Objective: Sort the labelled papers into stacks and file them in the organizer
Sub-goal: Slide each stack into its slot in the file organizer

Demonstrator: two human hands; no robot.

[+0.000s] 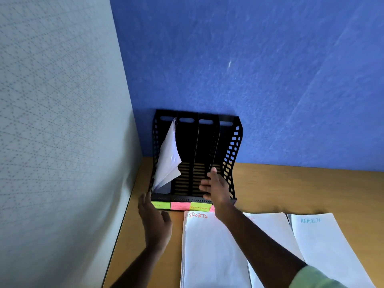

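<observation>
Filed sheets [168,159] are sagging out of the organizer's [232,154] leftmost slot. Left hand [154,222] and right hand [216,189] are hovering, fingers spread, holding nothing. Risk: unsupported sheets are likely curling further, spilling out. SPORTS stack [212,250] is lying on the desk [291,188].

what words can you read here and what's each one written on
"SPORTS": red, on top of the left paper stack.
"FINANCE": on the third sticky note on the organizer.
"ADMIN", probably: faint blue, on the right stack.
Other sticky notes and the middle stack: unreadable.
</observation>
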